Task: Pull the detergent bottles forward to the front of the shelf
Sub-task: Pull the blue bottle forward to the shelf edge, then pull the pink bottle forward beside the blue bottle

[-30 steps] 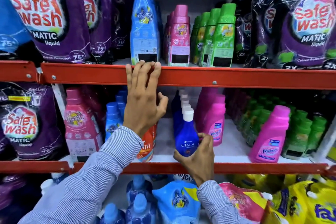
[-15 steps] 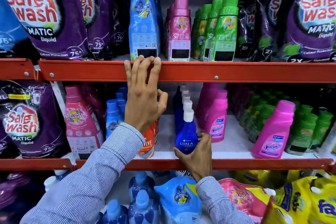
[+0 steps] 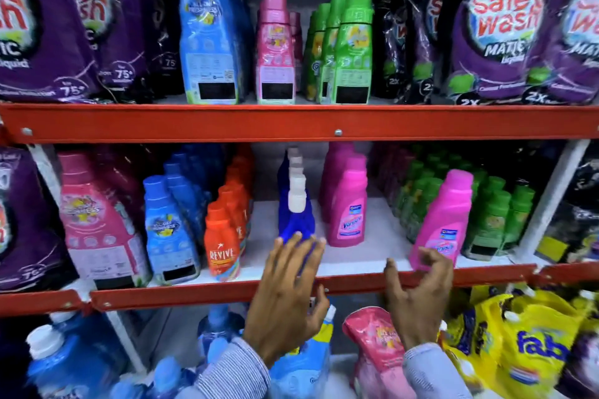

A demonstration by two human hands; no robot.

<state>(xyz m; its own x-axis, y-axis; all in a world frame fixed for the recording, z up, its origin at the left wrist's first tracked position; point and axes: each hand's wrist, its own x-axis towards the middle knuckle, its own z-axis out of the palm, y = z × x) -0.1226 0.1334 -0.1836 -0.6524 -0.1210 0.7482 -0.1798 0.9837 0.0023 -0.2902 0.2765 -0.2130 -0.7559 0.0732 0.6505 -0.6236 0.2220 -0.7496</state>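
Middle shelf (image 3: 359, 261): white board, red front lip. Standing on it, left to right: pink bottle (image 3: 97, 223), blue bottles (image 3: 168, 230), orange Revive row (image 3: 223, 243), dark blue white-capped row (image 3: 295, 214), pink Vanish bottles (image 3: 347, 207), lone pink Vanish bottle (image 3: 444, 217) at the lip, green bottles (image 3: 492, 217). Upper shelf (image 3: 291, 121) carries purple pouches (image 3: 499, 26) and blue, pink, green bottles.

This was a shop aisle for laundry goods. Red-edged metal shelves (image 3: 291, 123) carried many identical items in rows running back from the front edge: purple Safe Wash pouches (image 3: 499, 26), green bottles (image 3: 353, 48), pink Vanish bottles (image 3: 444, 220), orange Revive bottles (image 3: 222, 243).
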